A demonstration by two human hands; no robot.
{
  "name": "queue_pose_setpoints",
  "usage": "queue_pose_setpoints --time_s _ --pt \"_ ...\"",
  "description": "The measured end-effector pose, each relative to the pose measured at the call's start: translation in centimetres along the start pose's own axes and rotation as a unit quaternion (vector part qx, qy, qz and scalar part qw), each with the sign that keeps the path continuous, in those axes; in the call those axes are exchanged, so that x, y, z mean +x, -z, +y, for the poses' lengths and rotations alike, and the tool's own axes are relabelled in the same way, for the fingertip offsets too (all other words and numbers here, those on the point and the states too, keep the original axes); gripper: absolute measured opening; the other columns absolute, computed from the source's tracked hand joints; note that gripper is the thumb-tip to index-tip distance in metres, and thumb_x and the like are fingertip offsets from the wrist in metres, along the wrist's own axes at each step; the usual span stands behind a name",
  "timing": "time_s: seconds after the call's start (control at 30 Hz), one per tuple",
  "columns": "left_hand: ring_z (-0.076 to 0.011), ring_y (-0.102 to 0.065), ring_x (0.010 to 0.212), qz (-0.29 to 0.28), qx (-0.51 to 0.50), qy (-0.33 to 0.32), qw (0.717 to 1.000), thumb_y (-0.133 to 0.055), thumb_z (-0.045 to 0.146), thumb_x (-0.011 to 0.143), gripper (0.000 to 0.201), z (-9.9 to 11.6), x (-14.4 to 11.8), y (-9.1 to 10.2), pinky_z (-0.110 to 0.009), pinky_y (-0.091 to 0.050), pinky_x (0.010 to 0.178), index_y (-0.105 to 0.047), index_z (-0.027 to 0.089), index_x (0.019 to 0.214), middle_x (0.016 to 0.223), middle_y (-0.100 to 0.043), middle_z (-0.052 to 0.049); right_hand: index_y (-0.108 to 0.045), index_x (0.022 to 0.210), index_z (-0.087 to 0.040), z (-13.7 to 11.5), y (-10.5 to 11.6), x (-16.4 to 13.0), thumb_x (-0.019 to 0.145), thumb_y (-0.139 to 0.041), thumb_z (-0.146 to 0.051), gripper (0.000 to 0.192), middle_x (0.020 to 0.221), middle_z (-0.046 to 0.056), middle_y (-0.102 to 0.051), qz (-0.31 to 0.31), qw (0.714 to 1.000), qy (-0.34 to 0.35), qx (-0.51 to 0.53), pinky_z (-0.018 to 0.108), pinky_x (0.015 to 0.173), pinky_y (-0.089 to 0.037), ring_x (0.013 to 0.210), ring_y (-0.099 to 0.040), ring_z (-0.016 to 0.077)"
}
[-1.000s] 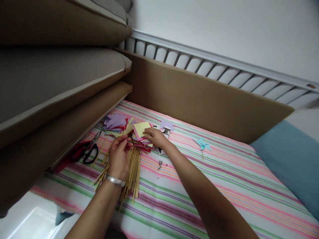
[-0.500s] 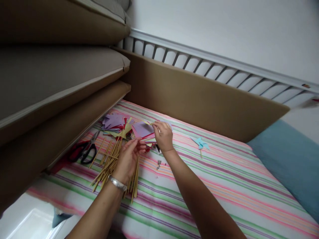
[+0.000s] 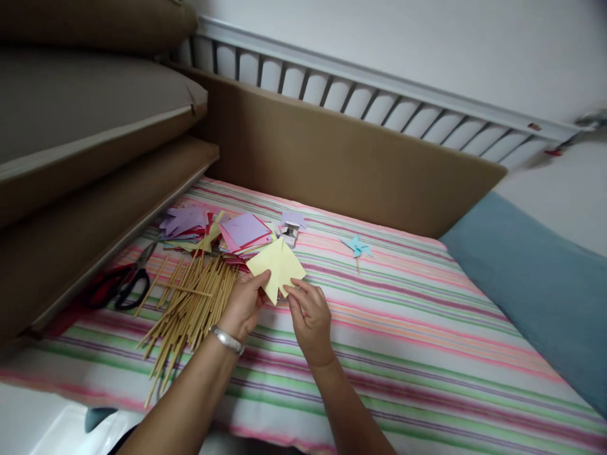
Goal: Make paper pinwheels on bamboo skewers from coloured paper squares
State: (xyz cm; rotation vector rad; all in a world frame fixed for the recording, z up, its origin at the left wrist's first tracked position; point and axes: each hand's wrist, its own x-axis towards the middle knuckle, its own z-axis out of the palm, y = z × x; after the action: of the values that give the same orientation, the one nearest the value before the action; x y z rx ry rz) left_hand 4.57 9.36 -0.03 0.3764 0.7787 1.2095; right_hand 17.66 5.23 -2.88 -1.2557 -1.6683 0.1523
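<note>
A pale yellow square of paper (image 3: 279, 262) with slits cut in from its corners is held up flat, one corner toward me. My left hand (image 3: 244, 306), with a silver bangle at the wrist, grips its left side, thumb on top and fingers beneath. The fingers of my right hand (image 3: 310, 316) pinch the paper's lower right edge. Just behind lies a pile of coloured paper squares (image 3: 244, 229), a purple one uppermost. Wooden sticks (image 3: 190, 303) lie in a loose heap left of my left hand.
Scissors with dark handles (image 3: 130, 278) lie at the left beside the sticks. Cut paper pieces (image 3: 184, 221) are heaped behind them. A small open box (image 3: 289, 232) stands past the yellow paper. A blue pinwheel on a stick (image 3: 357, 246) lies farther right on the striped cloth (image 3: 427, 354).
The yellow paper has come away from the pile toward me and now lies spread between both hands. My right hand has moved down from the pile. The camera view has shifted.
</note>
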Motion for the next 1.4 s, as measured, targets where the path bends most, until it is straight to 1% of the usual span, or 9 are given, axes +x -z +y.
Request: queue_pose_setpoints --time_s 0.1,0.2,0.3,0.37,0.57,0.7,0.97,1.2,1.4 --pt "-0.0142 -0.061 0.055 0.012 0.053 -0.017 0.998 -0.076 0.023 0.058 0.023 -0.9 0.0 -0.3 -0.024 -0.049 0.050 -0.068 0.009 0.075 0.068 -0.070 -0.006 -0.063 0.107 -0.024 0.8 0.2 -0.1 0.080 -0.057 -0.025 0.028 0.113 0.007 -0.061 0.025 0.971 -0.186 0.149 0.037 0.082 -0.047 0.099 -0.057 0.0213" --pt "-0.0146 -0.061 0.054 0.018 0.103 -0.022 0.994 -0.079 0.027 0.054 0.029 -1.4 0.0 -0.5 -0.025 -0.048 0.051 -0.069 0.009 0.075 0.069 -0.071 -0.007 -0.058 0.114 -0.022 1.7 0.5 0.6 0.076 -0.062 -0.036 0.041 0.121 0.008 -0.058 0.076 0.887 -0.351 0.289 0.036 0.081 -0.048 0.105 -0.056 0.0227" --pt "-0.0153 -0.061 0.055 0.010 0.155 -0.023 0.988 -0.079 0.027 0.053 0.031 -1.9 0.2 -0.4 -0.026 -0.048 0.052 -0.070 0.009 0.078 0.071 -0.072 -0.008 -0.056 0.115 -0.022 2.2 0.6 1.4 0.070 -0.067 -0.042 0.051 0.122 0.009 -0.057 0.079 0.799 -0.440 0.402 0.035 0.078 -0.049 0.103 -0.058 0.0236" --pt "-0.0152 -0.061 0.057 0.010 0.181 -0.029 0.983 -0.079 0.026 0.053 0.031 -2.1 0.4 -0.3 -0.026 -0.047 0.053 -0.071 0.009 0.078 0.072 -0.072 -0.008 -0.056 0.113 -0.021 2.3 0.6 1.7 0.066 -0.070 -0.042 0.053 0.113 0.009 -0.063 0.054 0.764 -0.471 0.438 0.034 0.073 -0.050 0.093 -0.062 0.0224" --pt "-0.0149 -0.061 0.054 0.007 0.204 -0.015 0.979 -0.079 0.026 0.053 0.028 -2.2 0.5 -0.3 -0.024 -0.045 0.050 -0.070 0.011 0.075 0.069 -0.072 -0.008 -0.061 0.105 -0.018 2.6 1.2 2.1 0.064 -0.073 -0.036 0.046 0.096 0.006 -0.069 -0.006 0.807 -0.426 0.410 0.029 0.067 -0.049 0.079 -0.063 0.0192" --pt "-0.0182 -0.064 0.061 -0.017 0.213 0.009 0.977 -0.081 0.027 0.050 0.034 -2.1 0.4 -0.2 -0.027 -0.048 0.057 -0.071 0.011 0.078 0.077 -0.073 -0.010 -0.063 0.097 -0.017 2.9 1.6 2.1 0.063 -0.074 -0.033 0.040 0.089 0.005 -0.071 -0.008 0.802 -0.425 0.420 0.027 0.064 -0.049 0.072 -0.063 0.0170" --pt "-0.0190 -0.063 0.057 0.031 0.201 -0.021 0.979 -0.075 0.043 0.057 0.038 -1.6 0.8 0.8 -0.028 -0.046 0.054 -0.070 0.011 0.077 0.066 -0.070 -0.007 -0.066 0.077 -0.014 3.7 1.5 1.8 0.058 -0.076 -0.036 0.030 0.068 0.002 -0.069 0.054 0.796 -0.459 0.391 0.028 0.054 -0.050 0.060 -0.060 0.0159" --pt "-0.0159 -0.062 0.058 0.066 0.168 -0.143 0.973 -0.074 0.036 0.059 0.034 3.4 1.1 0.8 -0.026 -0.047 0.055 -0.066 0.013 0.083 0.070 -0.070 -0.005 -0.064 0.074 -0.015 4.8 2.3 1.7 0.052 -0.078 -0.034 0.032 0.061 0.000 -0.066 0.086 0.781 -0.485 0.384 0.024 0.047 -0.045 0.052 -0.056 0.0121" --pt "-0.0158 -0.060 0.054 0.162 0.258 -0.254 0.918 -0.063 0.026 0.066 0.018 8.7 7.0 0.5 -0.028 -0.048 0.054 -0.061 0.013 0.078 0.063 -0.065 -0.004 -0.064 0.076 -0.015 4.2 2.4 1.4 0.054 -0.074 -0.031 0.028 0.065 0.002 -0.068 0.037 0.784 -0.485 0.386 0.024 0.047 -0.043 0.054 -0.058 0.0136"
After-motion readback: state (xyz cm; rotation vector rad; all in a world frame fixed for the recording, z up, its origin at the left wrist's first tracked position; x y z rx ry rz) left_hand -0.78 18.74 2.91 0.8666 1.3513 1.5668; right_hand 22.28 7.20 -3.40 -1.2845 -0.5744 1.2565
